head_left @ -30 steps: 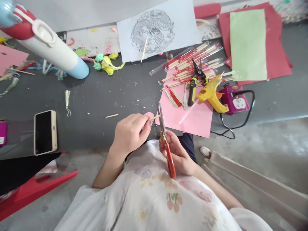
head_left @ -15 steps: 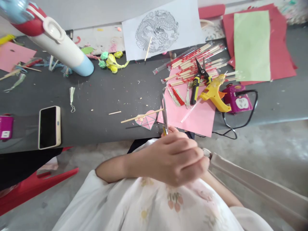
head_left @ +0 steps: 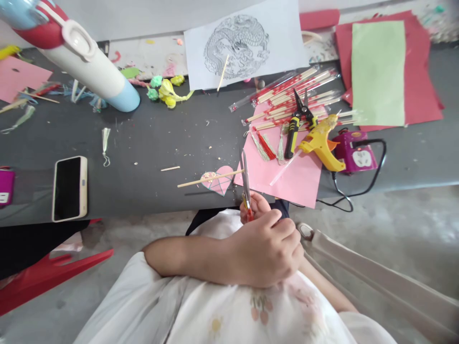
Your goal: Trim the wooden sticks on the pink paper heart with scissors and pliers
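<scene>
My left hand (head_left: 263, 248) lies curled over my right hand (head_left: 255, 206) in my lap, and only a few right fingers show. The right hand grips red-handled scissors (head_left: 245, 184), whose blades point up across the table edge. A pink paper heart on a thin wooden stick (head_left: 215, 179) lies on the dark table (head_left: 150, 143) just left of the blades, free of both hands. What the left fingers close on is hidden.
A pink sheet (head_left: 287, 169), tassels, yellow glue gun (head_left: 319, 141), pliers (head_left: 296, 122) and packed sticks lie to the right. A dragon drawing (head_left: 240, 45) is at the back, a phone (head_left: 70, 188) at the left, and a white bottle (head_left: 86, 62) at the far left.
My left hand let go of the heart stick, which now lies on the table, and moved across to cover my right hand and the scissor handles.
</scene>
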Demonstrator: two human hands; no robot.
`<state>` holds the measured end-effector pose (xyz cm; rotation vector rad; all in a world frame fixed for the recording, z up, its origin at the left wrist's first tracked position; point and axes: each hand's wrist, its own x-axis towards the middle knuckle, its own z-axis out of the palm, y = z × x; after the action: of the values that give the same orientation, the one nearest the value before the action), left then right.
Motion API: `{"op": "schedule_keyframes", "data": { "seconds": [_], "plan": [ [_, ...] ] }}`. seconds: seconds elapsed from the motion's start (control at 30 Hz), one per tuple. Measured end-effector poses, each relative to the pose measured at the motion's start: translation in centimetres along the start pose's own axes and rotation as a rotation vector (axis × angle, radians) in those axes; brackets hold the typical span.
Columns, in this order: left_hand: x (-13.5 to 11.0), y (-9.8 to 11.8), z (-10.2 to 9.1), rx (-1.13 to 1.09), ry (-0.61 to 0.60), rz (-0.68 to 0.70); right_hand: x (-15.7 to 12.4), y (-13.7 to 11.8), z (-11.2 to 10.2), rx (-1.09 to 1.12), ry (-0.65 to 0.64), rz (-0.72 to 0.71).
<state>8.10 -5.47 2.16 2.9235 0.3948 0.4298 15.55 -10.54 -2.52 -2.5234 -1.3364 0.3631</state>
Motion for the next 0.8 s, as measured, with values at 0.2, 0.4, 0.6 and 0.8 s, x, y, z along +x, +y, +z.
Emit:
{"op": "schedule_keyframes", "data": {
  "seconds": [0.2,0.4,0.6,0.8],
  "plan": [
    [0.1,0.6,0.7,-0.019,-0.062,-0.032,1.4,2.5,-0.3,0.515,-0.298,-0.065],
    [0.6,0.5,0.8,-0.055,-0.051,-0.038,2.3,0.1,1.1,0.883,-0.586,0.017],
    [0.8,0.3,1.0,-0.086,-0.03,-0.026,4.2,-0.2,2.6,0.957,-0.811,-0.002],
    [0.6,0.1,1.1,-0.129,-0.025,-0.001,4.8,1.2,3.9,0.916,-0.86,-0.126]
  ]
}}
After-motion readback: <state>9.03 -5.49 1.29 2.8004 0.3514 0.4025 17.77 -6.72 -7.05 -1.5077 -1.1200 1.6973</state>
